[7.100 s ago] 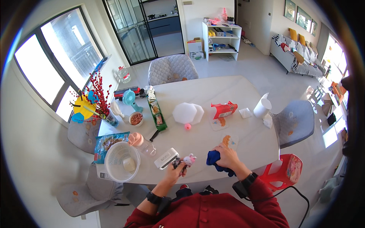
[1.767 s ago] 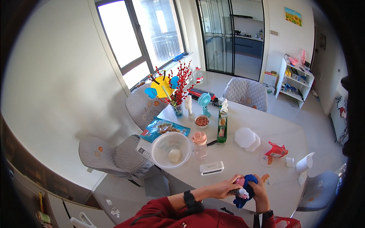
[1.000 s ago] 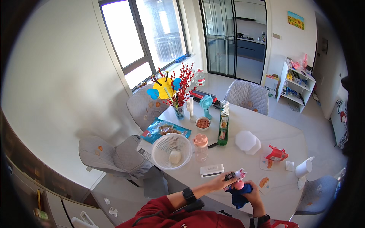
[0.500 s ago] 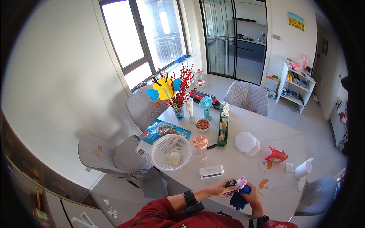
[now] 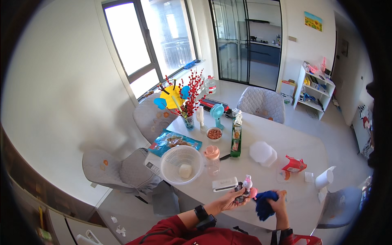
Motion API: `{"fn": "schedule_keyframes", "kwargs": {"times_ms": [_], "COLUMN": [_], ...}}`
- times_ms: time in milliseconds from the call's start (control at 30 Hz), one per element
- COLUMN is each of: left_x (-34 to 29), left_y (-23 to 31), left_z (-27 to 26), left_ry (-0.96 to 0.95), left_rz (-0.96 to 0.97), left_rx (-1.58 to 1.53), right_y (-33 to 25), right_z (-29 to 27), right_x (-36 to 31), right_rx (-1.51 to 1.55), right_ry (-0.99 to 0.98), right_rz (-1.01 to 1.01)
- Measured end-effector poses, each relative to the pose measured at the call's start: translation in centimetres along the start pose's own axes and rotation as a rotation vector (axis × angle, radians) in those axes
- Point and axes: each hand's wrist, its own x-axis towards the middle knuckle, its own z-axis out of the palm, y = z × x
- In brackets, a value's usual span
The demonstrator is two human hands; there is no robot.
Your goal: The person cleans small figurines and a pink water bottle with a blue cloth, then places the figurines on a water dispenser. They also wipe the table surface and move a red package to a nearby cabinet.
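Near the table's front edge, my left hand point(image 5: 231, 200) is closed around a small bunny toy point(image 5: 247, 182). The toy has a white head, pink ears, a pink round part low on its right and a dark patterned part beside my fingers. To its right, my right hand point(image 5: 279, 203) is closed on a bunched dark blue cloth point(image 5: 265, 206), which hangs down from the fingers. Cloth and toy are close side by side; whether they touch I cannot tell. Just behind the toy lies a white oblong box point(image 5: 224, 184) with a dark stripe.
A white basket point(image 5: 168, 180), a pink-lidded bottle point(image 5: 212, 164), a bowl of nuts point(image 5: 214, 134), a green tray point(image 5: 236, 147) and a turquoise fan point(image 5: 217, 113) stand farther left and back. On the right are a white octagonal piece point(image 5: 262, 154), a red packet point(image 5: 294, 164) and a paper roll point(image 5: 324, 179).
The blue cloth has moved right, away from the toy, with my right hand. My left hand has shifted left, and the toy now stands more upright. The view has shifted slightly.
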Motion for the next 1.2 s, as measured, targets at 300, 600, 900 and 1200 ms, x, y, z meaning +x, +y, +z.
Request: {"fn": "schedule_keyframes", "kwargs": {"times_ms": [300,600,900,1200], "left_x": [3.3,5.8,2.0,-7.8], "left_y": [-3.5,-10.9,-16.4,-25.7], "left_z": [2.7,9.4,8.0,11.8], "left_ry": [-0.040,-0.037,-0.263,-0.412], "left_rz": [-0.232,-0.773,-1.422,-1.736], "left_rx": [-0.598,-0.601,-0.308,0.268], "right_y": [-0.1,-4.6,-4.8,-6.7], "right_z": [-3.7,-6.4,0.9,10.4], "right_x": [-5.0,-18.1,-30.7,-46.4], "right_rx": [-0.082,-0.096,-0.269,0.146], "right_ry": [0.219,0.613,0.988,1.290], "right_rz": [-0.172,-0.282,-0.130,0.176]}}
